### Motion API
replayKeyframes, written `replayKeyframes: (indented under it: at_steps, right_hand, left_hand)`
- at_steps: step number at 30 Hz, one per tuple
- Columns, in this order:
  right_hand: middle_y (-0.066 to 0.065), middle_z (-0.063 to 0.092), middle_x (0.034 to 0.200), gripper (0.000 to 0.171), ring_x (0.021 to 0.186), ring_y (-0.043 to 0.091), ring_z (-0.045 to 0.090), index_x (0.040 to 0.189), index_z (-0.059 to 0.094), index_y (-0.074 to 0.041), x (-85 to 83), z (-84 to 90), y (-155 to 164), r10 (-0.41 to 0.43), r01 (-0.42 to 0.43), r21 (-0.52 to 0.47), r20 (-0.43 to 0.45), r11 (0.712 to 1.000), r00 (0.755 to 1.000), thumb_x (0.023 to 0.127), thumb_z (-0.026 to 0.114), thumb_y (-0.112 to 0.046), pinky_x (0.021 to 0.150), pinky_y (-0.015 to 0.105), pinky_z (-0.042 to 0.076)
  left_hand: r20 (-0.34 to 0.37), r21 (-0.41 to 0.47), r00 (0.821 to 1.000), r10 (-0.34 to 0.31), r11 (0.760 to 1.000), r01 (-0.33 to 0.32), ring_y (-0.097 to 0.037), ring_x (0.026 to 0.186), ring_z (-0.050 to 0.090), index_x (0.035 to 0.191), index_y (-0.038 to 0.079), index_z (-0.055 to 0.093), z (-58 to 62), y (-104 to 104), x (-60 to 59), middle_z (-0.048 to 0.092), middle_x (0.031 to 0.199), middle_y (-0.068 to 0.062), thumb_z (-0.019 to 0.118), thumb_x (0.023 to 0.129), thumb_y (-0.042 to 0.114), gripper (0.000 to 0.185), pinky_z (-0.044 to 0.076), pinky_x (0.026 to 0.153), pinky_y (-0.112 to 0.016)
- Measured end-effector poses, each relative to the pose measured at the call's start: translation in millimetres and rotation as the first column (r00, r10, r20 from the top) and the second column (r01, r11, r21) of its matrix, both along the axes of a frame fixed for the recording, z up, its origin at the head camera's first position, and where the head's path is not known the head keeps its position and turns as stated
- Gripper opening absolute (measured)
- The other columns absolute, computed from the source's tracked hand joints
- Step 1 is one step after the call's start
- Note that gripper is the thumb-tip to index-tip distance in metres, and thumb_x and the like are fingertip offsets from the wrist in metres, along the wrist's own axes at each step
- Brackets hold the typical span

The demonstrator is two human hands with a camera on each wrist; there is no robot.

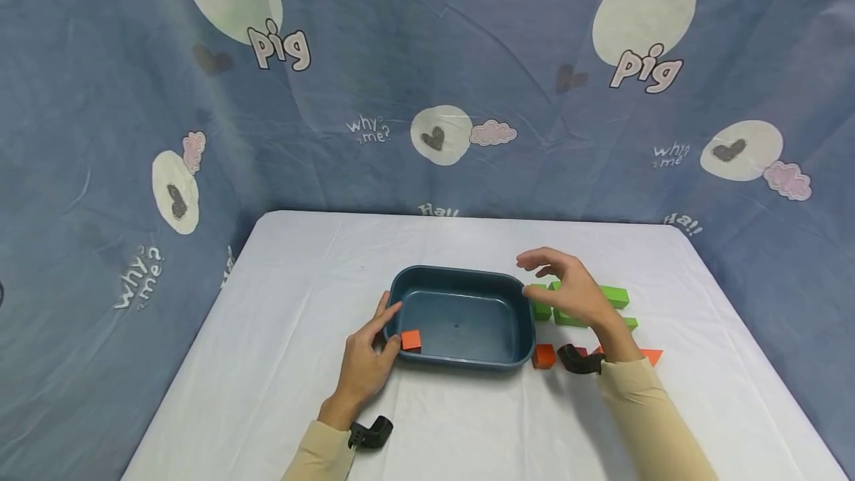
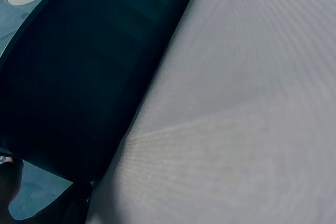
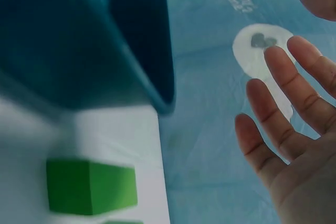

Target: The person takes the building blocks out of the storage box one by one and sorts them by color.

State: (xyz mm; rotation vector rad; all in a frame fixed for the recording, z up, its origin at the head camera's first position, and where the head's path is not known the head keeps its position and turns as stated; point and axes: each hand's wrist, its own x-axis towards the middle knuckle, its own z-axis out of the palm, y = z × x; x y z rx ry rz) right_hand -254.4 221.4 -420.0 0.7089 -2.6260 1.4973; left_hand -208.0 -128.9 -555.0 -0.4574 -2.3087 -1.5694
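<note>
Head view is giving me the whole layout: a dark teal plastic bin is sitting near the middle of the white tablecloth, with one orange cube lying inside it at its near-left corner. My left hand is resting against the bin's left rim, index finger stretched along the edge and thumb lying by the cube; the fingers are looking straight, gripping nothing that I can make out. My right hand is hovering just past the bin's right wall, fingers spread and loosely bent, holding nothing (the right wrist view is confirming this, showing bare separated fingers against the blue cloth). Under that hand, green blocks are lying in a cluster on the table, one green cube just beside the bin's outer wall. Nearer to me, a second orange cube is sitting close to the bin's near-right corner, and an orange triangle is lying further right, partly hidden by my sleeve. Left wrist view is showing only the bin's dark wall meeting the tablecloth.
</note>
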Motion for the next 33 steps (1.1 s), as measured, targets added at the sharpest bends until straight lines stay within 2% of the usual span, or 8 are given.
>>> replayKeyframes:
  at_steps: [4,11,13,16,18,21,28,33]
  right_hand:
    - [0.018,0.068,0.118,0.04,0.108,0.026,0.063,0.122,0.067,0.003,-2.5,5.7,-16.4,0.037,-0.037,-0.017,-0.005,0.999,0.999,0.083,0.075,0.005,0.093,0.061,0.048]
    - [0.022,0.068,0.118,0.04,0.111,0.037,0.063,0.121,0.067,0.004,-14.5,1.1,-40.3,0.099,-0.099,-0.032,-0.015,0.995,0.995,0.082,0.076,0.005,0.093,0.064,0.048]
    - [0.022,0.068,0.118,0.04,0.111,0.038,0.062,0.121,0.067,0.004,-16.9,0.1,-46.3,0.112,-0.112,-0.046,-0.006,0.993,0.994,0.082,0.076,0.006,0.094,0.064,0.048]
    - [0.021,0.068,0.118,0.04,0.112,0.039,0.062,0.121,0.067,0.004,-26.6,-12.2,-51.4,0.126,-0.126,-0.058,0.008,0.99,0.992,0.081,0.076,0.007,0.095,0.064,0.048]
    - [0.018,0.068,0.119,0.042,0.112,0.038,0.062,0.122,0.068,0.002,-34.4,-23.0,-53.7,0.138,-0.137,-0.062,0.007,0.989,0.99,0.081,0.077,0.006,0.095,0.062,0.049]
    - [0.016,0.068,0.121,0.043,0.114,0.039,0.061,0.124,0.068,-0.003,-44.0,-37.0,-55.7,0.151,-0.15,-0.068,0.003,0.986,0.989,0.082,0.079,0.0,0.096,0.058,0.05]
    - [0.014,0.07,0.117,0.042,0.109,0.025,0.064,0.121,0.071,-0.012,-47.7,-38.2,-70.5,0.19,-0.189,-0.056,-0.001,0.98,0.982,0.081,0.081,-0.005,0.095,0.05,0.052]
    - [0.01,0.071,0.115,0.042,0.106,0.027,0.064,0.122,0.07,-0.009,-49.7,-41.6,-80.4,0.217,-0.217,-0.01,-0.022,0.976,0.976,0.081,0.082,-0.008,0.092,0.051,0.053]
  left_hand:
    - [-0.007,0.005,1.0,-0.005,1.0,0.005,-0.023,0.14,0.045,0.14,0.004,0.062,-0.9,-0.5,-0.5,0.045,0.155,-0.009,0.064,0.085,-0.002,0.055,0.032,0.112,-0.017]
    - [-0.017,0.036,1.0,-0.009,0.999,0.009,-0.026,0.14,0.045,0.139,0.003,0.062,-2.4,-0.5,-0.6,0.045,0.154,-0.012,0.065,0.084,-0.007,0.056,0.03,0.112,-0.016]
    - [-0.015,0.042,1.0,-0.006,0.999,0.007,-0.031,0.139,0.045,0.138,0.0,0.062,6.7,1.8,3.0,0.046,0.153,-0.017,0.064,0.084,-0.009,0.055,0.03,0.111,-0.016]
    - [-0.014,0.044,1.0,-0.005,0.999,0.005,-0.031,0.139,0.045,0.138,0.0,0.062,5.4,1.5,2.7,0.046,0.153,-0.018,0.064,0.084,-0.009,0.055,0.029,0.112,-0.015]
    - [-0.014,0.03,1.0,-0.004,1.0,0.004,-0.029,0.14,0.045,0.139,0.002,0.062,4.4,0.0,2.1,0.046,0.153,-0.016,0.064,0.084,-0.008,0.056,0.03,0.112,-0.016]
    - [-0.02,0.008,1.0,-0.007,1.0,0.008,-0.022,0.141,0.044,0.141,0.008,0.062,-4.0,-2.8,-1.9,0.045,0.155,-0.009,0.065,0.085,-0.003,0.058,0.03,0.113,-0.018]
    - [-0.01,0.0,1.0,-0.01,1.0,0.01,-0.022,0.141,0.043,0.142,0.009,0.061,-1.5,-3.3,-1.0,0.044,0.156,-0.009,0.065,0.086,-0.001,0.057,0.03,0.113,-0.019]
    - [0.001,-0.009,1.0,-0.004,1.0,0.004,-0.022,0.141,0.043,0.141,0.007,0.061,-1.1,-2.8,0.4,0.044,0.156,-0.01,0.065,0.086,0.0,0.056,0.029,0.113,-0.018]
